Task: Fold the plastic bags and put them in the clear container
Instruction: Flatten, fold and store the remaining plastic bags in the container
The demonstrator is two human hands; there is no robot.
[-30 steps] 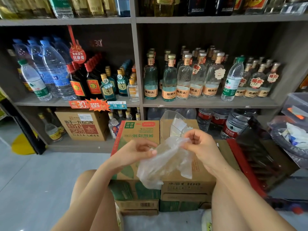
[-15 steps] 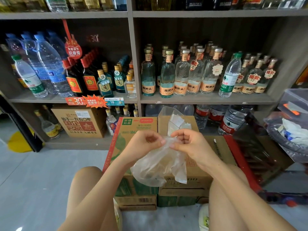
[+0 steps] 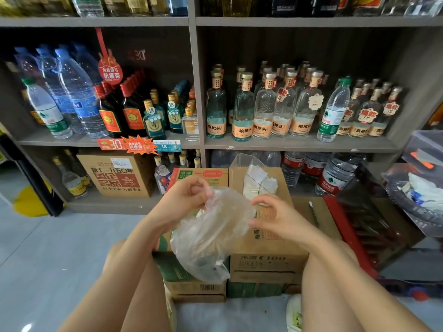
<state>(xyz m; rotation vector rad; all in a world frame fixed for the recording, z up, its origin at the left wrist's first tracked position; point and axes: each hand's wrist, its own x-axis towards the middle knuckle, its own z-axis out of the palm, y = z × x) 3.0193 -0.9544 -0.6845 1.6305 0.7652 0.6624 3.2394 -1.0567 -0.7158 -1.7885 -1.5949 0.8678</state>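
A clear, crumpled plastic bag (image 3: 211, 233) hangs in the air above the cardboard boxes, spread between both hands. My left hand (image 3: 187, 197) pinches its upper left edge with curled fingers. My right hand (image 3: 271, 216) pinches its right edge between thumb and fingers. Behind them, on top of a brown box, stands the clear container (image 3: 251, 178) with white folded bags inside.
Stacked cardboard boxes (image 3: 268, 255) sit between my knees. Behind them a shelf unit (image 3: 299, 144) holds many glass and water bottles. A red crate (image 3: 359, 226) and a bin with bags (image 3: 417, 200) are on the right. Grey floor lies to the left.
My hands have moved apart, stretching the bag's top wider; the right hand has dropped lower along the bag's right edge. The bag hangs fuller than before.
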